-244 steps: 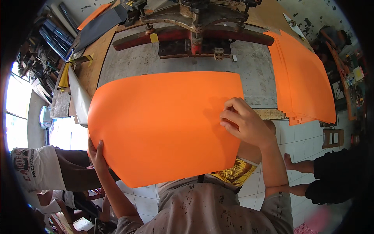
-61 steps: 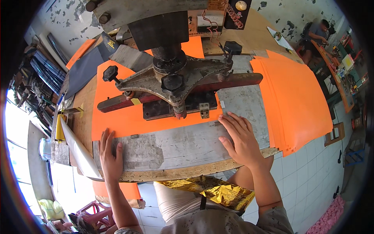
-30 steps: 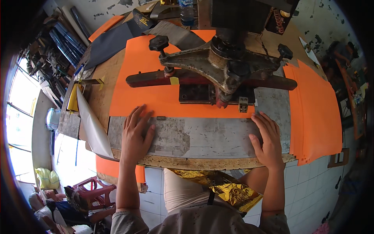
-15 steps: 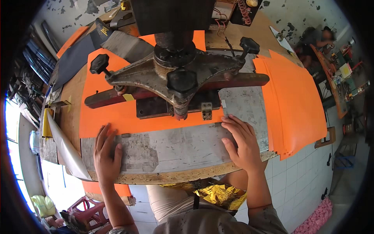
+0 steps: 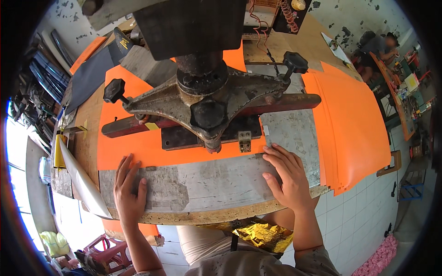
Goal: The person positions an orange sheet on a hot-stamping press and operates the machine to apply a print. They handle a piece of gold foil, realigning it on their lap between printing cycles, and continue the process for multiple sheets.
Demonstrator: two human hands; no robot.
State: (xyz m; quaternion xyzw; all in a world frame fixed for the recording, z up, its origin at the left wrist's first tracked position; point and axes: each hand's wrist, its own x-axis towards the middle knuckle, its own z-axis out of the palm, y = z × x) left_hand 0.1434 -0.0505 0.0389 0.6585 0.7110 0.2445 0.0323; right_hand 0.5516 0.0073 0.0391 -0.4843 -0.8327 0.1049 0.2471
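Both my hands lie open, palms down, on the grey metal plate (image 5: 221, 181) at the table's front. My left hand (image 5: 129, 193) has its fingertips over the near edge of an orange sheet (image 5: 131, 149). At that sheet's right near corner, the fingertips of my right hand (image 5: 290, 179) rest, thumb spread. Between and beyond the hands stands a press head with a star-shaped metal bracket (image 5: 159, 99), black knobs and a dark red crossbar (image 5: 294, 101). Under it, a black block (image 5: 177, 139) with a small drilled metal piece (image 5: 244, 141) sits over the orange sheet, hiding part of it.
A stack of orange sheets (image 5: 354, 129) overhangs the table's right edge. Dark sheet material (image 5: 90, 80) and a grey board (image 5: 149, 65) lie at the back left. A silvery curled sheet (image 5: 80, 181) hangs at the front left. Another person (image 5: 375, 53) sits far right.
The whole view has shifted slightly, with the table and press appearing lower in the picture. My hands keep the same places and spread on the plate and sheet edge.
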